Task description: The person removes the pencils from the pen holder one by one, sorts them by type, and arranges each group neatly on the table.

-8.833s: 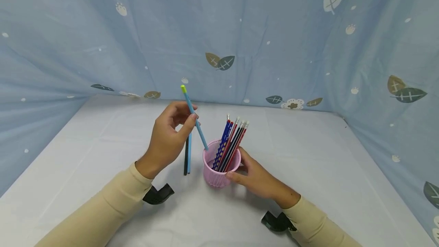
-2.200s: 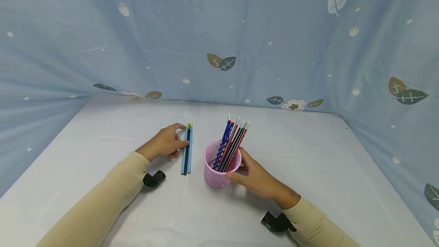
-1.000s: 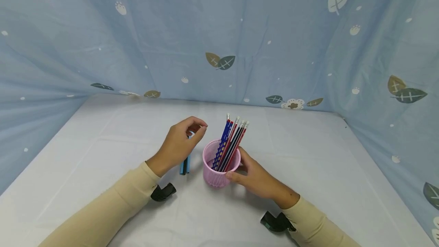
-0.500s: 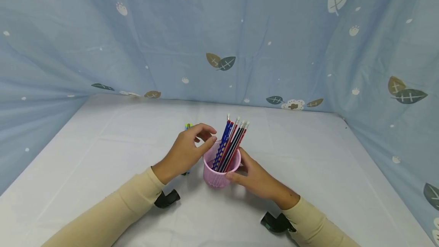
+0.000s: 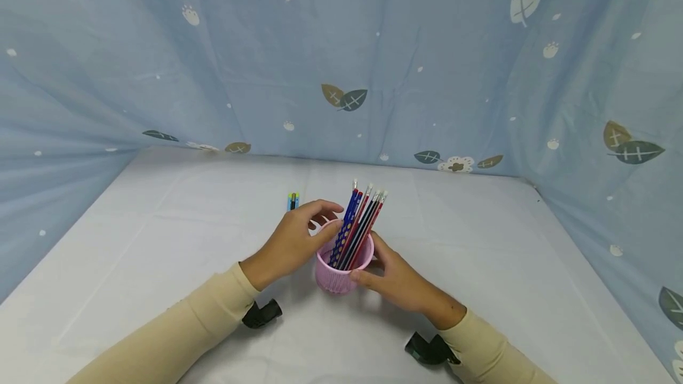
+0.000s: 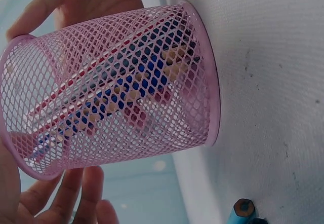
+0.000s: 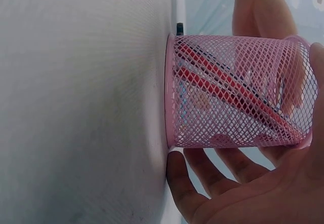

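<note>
Blue curtain (image 5: 240,46), printed with leaves, paw prints and flowers: hanging well beyond the fingers of both hands. Counter (image 5: 480,236), white-covered: spreading beneath and around them.

Pink mesh cup (image 5: 333,282), one: standing upright on the counter, between the fingers of the two hands.

Right hand (image 5: 400,280): its fingers and thumb are curving round the cup's side, gripping it, thumb near the rim.

Left hand (image 5: 290,242): its fingers are bending loosely over the opposite edge of the cup, a gap showing between thumb and forefinger; nothing is showing in their hold. Whether they are touching the rim or contents, one cannot tell.

Cup pencils (image 5: 356,230), several, blue with yellow dots, red, and dark striped, some white-tipped: standing aslant in the cup, just beside the left fingertips.

Loose pencils (image 5: 293,201), blue and dark, the blue ones yellow-green at the end: lying on the counter behind the left fingers, partly hidden by that hand.

Left sleeve (image 5: 176,325) and right sleeve (image 5: 496,345), beige: covering the forearms behind the fingers, a black fitting (image 5: 261,314) projecting beneath the left cuff.
</note>
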Motion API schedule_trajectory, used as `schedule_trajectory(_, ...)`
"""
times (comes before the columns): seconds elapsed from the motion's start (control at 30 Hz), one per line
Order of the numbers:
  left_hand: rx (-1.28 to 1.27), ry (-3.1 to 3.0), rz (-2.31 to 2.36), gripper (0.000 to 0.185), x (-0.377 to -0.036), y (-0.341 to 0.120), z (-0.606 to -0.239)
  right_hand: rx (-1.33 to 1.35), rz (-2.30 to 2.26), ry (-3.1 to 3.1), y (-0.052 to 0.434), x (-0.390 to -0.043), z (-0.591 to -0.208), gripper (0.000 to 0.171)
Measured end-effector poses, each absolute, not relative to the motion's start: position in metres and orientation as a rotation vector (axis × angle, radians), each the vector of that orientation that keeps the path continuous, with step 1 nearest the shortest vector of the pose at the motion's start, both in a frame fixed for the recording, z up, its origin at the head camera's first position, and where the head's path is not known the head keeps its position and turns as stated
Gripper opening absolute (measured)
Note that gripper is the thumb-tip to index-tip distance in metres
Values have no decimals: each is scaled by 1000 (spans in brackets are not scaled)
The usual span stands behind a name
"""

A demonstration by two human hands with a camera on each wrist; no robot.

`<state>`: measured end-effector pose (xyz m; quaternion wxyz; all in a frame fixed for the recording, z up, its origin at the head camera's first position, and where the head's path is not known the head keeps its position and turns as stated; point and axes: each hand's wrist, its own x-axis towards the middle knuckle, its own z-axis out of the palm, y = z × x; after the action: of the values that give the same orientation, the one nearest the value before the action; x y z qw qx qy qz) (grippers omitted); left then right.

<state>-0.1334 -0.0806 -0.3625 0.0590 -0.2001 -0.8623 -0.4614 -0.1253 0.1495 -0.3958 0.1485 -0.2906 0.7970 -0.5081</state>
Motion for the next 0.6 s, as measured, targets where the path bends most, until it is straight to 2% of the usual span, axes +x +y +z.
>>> schedule_trajectory(0.6,-656,-2669,-1497,32,-134,-80,-364,-853,-1452,2288,150,-124,-396,80)
